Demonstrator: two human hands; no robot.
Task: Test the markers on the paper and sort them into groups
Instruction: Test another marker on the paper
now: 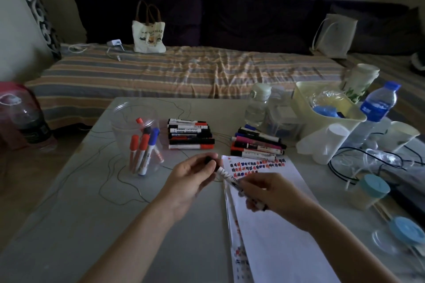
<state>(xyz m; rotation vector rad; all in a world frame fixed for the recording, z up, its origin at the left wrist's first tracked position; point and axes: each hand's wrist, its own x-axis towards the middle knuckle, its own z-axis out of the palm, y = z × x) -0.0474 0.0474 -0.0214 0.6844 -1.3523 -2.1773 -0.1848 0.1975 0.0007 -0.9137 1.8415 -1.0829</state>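
Head view, near to far: two bare forearms reach onto the grey table (69, 225). The right hand (273, 195) has its fingers curled round the barrel of a whiteboard marker (226, 176), which lies tilted above the near-left edge of the paper (280, 232). The left hand (193, 177) pinches the marker's black cap (210, 160) at its far end; whether the cap is seated or pulled free cannot be told. The paper lies flat on the table, with rows of red and blue test marks (257, 165) across its far end. Left of the hands, a clear plastic cup (135, 126) holds red and blue markers standing on end. Beyond the hands lie two stacked groups: a left marker pile (190, 134) and a right marker pile (257, 143), well apart. Farther right stand a cream plastic bin (305, 92) and a water bottle (377, 108). At the far side, a tote bag (149, 34) stands on the striped sofa cover (184, 69).
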